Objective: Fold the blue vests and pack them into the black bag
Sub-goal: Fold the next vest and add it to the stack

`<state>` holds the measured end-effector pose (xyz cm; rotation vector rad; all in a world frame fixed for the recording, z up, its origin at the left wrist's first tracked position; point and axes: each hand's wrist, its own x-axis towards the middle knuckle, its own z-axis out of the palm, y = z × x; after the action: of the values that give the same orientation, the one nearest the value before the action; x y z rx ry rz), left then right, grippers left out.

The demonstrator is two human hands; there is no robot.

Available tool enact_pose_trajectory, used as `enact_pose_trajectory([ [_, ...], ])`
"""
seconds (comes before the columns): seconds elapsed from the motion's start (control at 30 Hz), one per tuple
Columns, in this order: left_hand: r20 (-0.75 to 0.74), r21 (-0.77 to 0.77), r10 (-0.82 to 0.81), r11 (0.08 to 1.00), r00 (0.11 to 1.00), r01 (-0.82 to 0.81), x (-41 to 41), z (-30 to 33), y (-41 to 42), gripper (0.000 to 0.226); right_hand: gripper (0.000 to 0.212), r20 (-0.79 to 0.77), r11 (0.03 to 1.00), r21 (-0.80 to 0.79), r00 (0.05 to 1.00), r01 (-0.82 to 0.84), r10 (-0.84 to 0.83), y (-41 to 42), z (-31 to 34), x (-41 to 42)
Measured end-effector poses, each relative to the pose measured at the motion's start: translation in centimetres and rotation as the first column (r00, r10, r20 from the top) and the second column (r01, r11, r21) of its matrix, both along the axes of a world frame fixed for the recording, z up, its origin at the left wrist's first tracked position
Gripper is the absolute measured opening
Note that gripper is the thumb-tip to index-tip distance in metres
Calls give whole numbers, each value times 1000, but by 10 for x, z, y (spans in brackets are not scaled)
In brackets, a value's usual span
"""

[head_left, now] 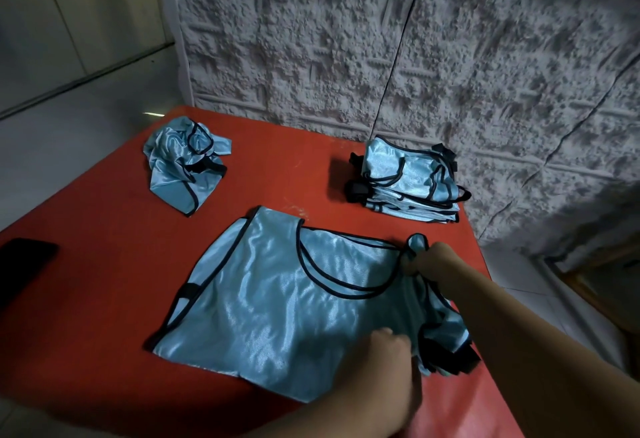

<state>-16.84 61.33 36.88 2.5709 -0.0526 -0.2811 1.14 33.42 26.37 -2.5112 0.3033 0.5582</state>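
A shiny blue vest with dark trim lies spread flat on the red table. My right hand pinches its shoulder strap at the right side. My left hand grips the vest's bunched right edge near the bottom, where the fabric is lifted into folds. A stack of folded blue vests sits at the back right. One crumpled blue vest lies at the back left. A black object, possibly the bag, lies at the table's left edge.
A textured grey-white wall stands directly behind the table. The floor shows to the left and at the right beyond the table's edge. The stack of vests rests close to the table's right back corner.
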Motion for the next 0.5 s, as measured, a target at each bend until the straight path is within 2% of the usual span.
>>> enact_pose_trajectory([
  [0.03, -12, 21, -23, 1000, 1000, 23, -6, -41, -30, 10, 28, -1, 1000, -3, 1000, -3, 3, 0, -1, -1],
  [0.07, 104, 98, 45, 994, 994, -55, -18, -85, -107, 10, 27, -2, 1000, -3, 1000, -7, 7, 0, 0, -1],
  [0.1, 153, 31, 108, 993, 982, -114, -12, -103, -109, 11, 27, 4, 1000, -1, 1000, -7, 7, 0, 0, -3],
  [0.13, 182, 2, 109, 994, 977, -111, -30, -102, -145, 12, 28, 18, 1000, 8, 1000, -13, 13, 1, 1, -3],
  [0.17, 79, -150, 92, 986, 993, -79, -44, -99, -170, 14, 30, 30, 1000, 18, 999, -18, 18, 2, 4, -4],
  [0.27, 58, -272, 136, 955, 989, -115, -43, -96, -163, 20, 35, 92, 998, 55, 996, -26, 21, 4, 15, -3],
  [0.37, -57, -368, 177, 911, 983, -185, -52, -86, -158, 22, 33, 126, 995, -14, 987, -103, 104, 15, 37, -3],
  [0.4, -65, -423, 190, 884, 980, -199, -52, -85, -152, 23, 30, 136, 992, -32, 982, -124, 127, 21, 46, -2],
  [0.5, -217, -539, 255, 773, 942, -334, -53, -74, -128, 17, 31, 93, 976, -111, 976, -186, 196, 50, 72, 1],
])
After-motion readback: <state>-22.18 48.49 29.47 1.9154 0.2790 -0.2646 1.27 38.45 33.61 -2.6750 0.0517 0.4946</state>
